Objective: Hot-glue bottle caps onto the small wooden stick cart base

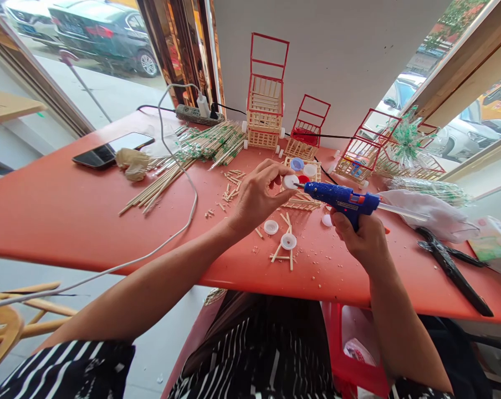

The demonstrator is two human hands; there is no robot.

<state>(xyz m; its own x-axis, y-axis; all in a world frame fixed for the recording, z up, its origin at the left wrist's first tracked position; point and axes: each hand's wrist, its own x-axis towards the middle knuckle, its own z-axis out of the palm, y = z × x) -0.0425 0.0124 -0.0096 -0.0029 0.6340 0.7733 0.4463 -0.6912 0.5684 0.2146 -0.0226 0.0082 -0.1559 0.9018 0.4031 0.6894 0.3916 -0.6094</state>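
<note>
My left hand (259, 194) pinches a small white bottle cap (291, 181) above the red table (67, 216). My right hand (361, 235) grips a blue hot glue gun (342, 198), and its nozzle touches that cap. Under the gun lies a flat frame of wooden sticks (301, 202). More white caps (288, 241) and short stick pieces lie on the table just below my hands.
Red-and-wood stick cart models (266, 105) stand at the back by the white wall. A bundle of long sticks (179, 166), a phone (107, 149), a power strip (196, 114) and a white cable (184, 221) lie left. Black shears (454, 269) and a white cloth (433, 213) lie right.
</note>
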